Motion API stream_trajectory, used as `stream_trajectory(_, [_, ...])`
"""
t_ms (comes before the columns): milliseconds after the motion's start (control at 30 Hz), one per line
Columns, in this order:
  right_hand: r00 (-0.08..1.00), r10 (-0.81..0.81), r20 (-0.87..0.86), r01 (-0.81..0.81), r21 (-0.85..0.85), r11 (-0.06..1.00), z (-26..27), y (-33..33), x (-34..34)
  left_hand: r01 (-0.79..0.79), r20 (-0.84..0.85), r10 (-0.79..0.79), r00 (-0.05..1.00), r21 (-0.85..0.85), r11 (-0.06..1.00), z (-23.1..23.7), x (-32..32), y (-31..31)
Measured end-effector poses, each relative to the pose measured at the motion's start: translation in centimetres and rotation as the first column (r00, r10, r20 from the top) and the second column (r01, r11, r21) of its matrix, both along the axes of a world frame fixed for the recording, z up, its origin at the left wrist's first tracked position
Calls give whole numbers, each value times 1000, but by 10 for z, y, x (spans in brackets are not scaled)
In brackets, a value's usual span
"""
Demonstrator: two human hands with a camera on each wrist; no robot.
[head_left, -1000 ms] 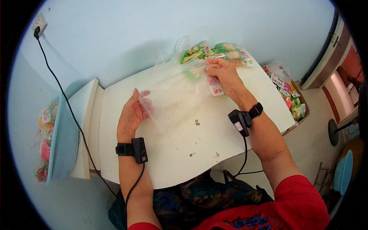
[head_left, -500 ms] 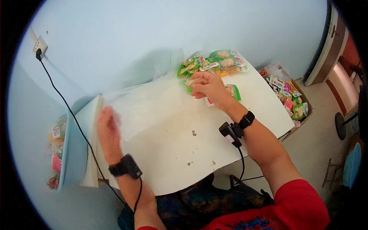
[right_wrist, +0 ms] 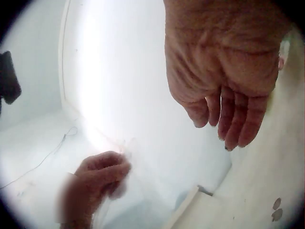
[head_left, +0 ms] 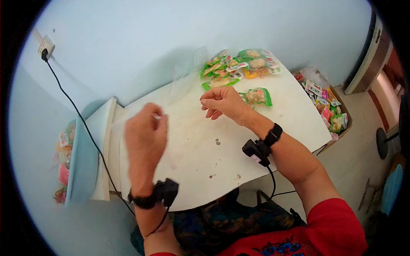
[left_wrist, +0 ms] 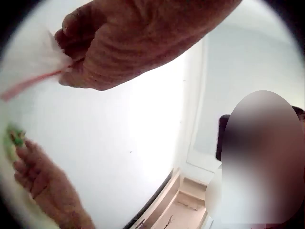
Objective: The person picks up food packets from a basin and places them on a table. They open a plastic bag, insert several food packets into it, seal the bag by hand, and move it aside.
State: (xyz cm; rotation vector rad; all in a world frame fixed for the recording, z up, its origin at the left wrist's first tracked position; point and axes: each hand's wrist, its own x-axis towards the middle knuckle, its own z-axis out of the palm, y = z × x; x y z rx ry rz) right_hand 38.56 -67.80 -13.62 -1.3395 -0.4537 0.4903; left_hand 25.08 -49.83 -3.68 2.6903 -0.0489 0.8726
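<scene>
My left hand (head_left: 147,136), a little blurred, is raised over the left part of the white table with its back upward. Its fingers pinch a clear plastic bag (left_wrist: 40,55) with a pink strip (left_wrist: 33,85) along its edge. My right hand (head_left: 226,104) hovers over the table's middle, fingers loosely bent and holding nothing. Just beyond its wrist lies a green-edged clear food packet (head_left: 259,97). More packets of pale food (head_left: 220,70) are heaped at the back, by the wall.
A blue basin (head_left: 83,166) holding packets stands at the left. On the floor at the right is a carton of colourful packets (head_left: 326,102). A black cable (head_left: 87,128) runs from a wall socket (head_left: 46,47) past the table's left side.
My left hand swung out to the left, then came back right and turned its back upward. My right hand, earlier up by the packets at the bag, has moved left and toward me.
</scene>
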Motion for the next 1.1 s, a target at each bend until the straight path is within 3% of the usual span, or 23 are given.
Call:
stream_trajectory(167, [991,38,127,-30,-63,998,1,4,-6,25,-103,-43,994,-168,985,-78,41,4])
stream_trajectory(333, [971,134,199,-109,-133,985,-5,8,-8,41,-204,-144,968,-439,898,-110,48,17])
stream_trajectory(433, [953,208,220,-165,-198,966,-9,14,-11,37,-179,-131,975,-451,892,-115,46,21])
stream_trajectory(600, [910,229,346,-152,-235,960,-17,23,-20,87,-73,-123,990,-378,922,-113,45,17])
stream_trajectory(800, [711,223,666,85,-397,914,-27,29,-23,124,75,-102,992,-403,907,-100,39,1])
stream_trajectory(933, [711,184,678,104,-361,927,-29,30,-22,141,185,-91,978,-279,950,-97,39,-1])
stream_trajectory(1033, [744,184,643,97,-376,922,-29,31,-21,179,69,-166,984,-275,945,-84,29,-8])
stream_trajectory(1100, [780,181,600,82,-384,919,-26,32,-21,139,59,-134,989,-95,986,-89,26,-10])
